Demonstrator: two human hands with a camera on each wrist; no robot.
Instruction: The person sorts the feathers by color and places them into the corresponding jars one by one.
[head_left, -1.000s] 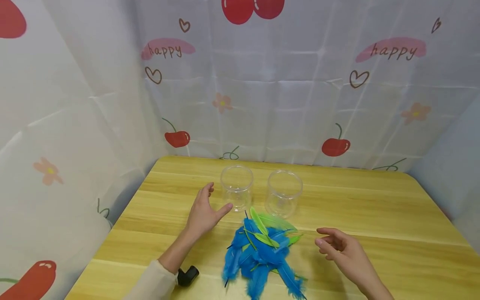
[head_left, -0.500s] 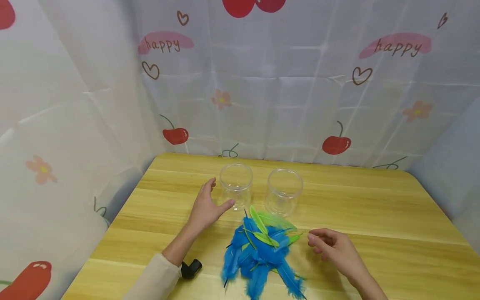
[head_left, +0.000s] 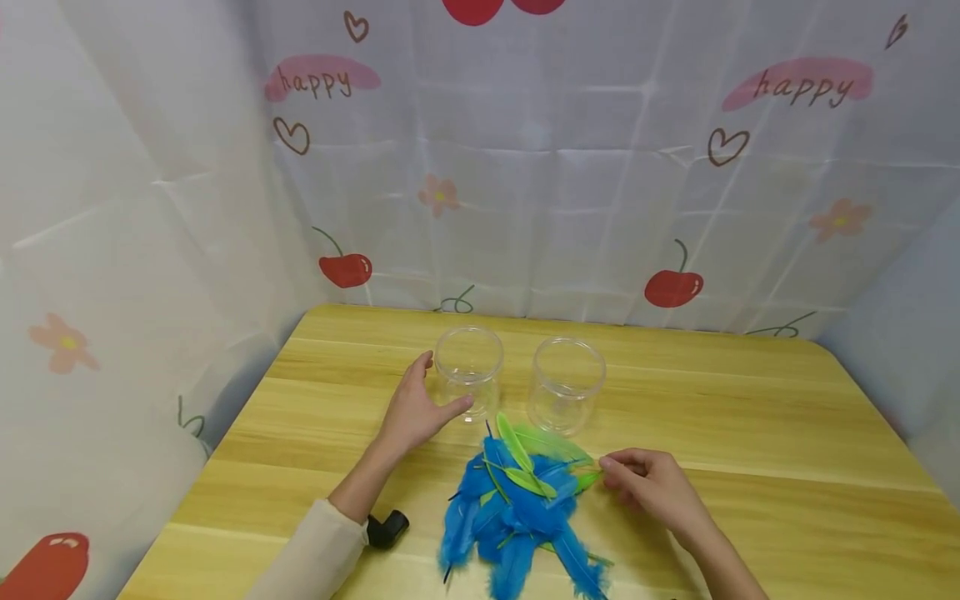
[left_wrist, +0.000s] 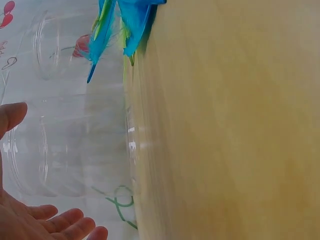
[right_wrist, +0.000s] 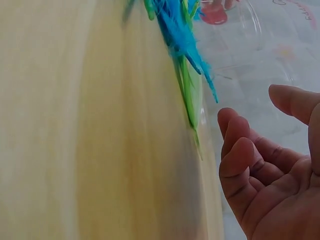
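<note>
A heap of blue and lime-green feathers [head_left: 517, 517] lies on the table in front of two clear plastic jars. My left hand [head_left: 420, 412] is beside the left jar [head_left: 470, 371], thumb across its front and fingers at its far left side. In the left wrist view that jar [left_wrist: 65, 150] shows between the spread thumb and fingers. My right hand [head_left: 656, 487] is at the heap's right edge, fingertips by the quill tip of a green feather [head_left: 587, 481]. The right wrist view shows the right hand [right_wrist: 275, 170] with its thumb apart from loosely bent fingers, near a green feather [right_wrist: 191, 100].
The right jar [head_left: 567, 387] stands close to the left one, behind the feathers. A black device [head_left: 387, 529] sits at the left cuff [head_left: 330, 546]. A white curtain [head_left: 540, 200] printed with cherries hangs along the far edge of the wooden table [head_left: 772, 433].
My right hand has moved left to the edge of the feather heap, its thumb and fingers drawing closer together. My left hand has crept slightly nearer the left jar. The view shifts a little.
</note>
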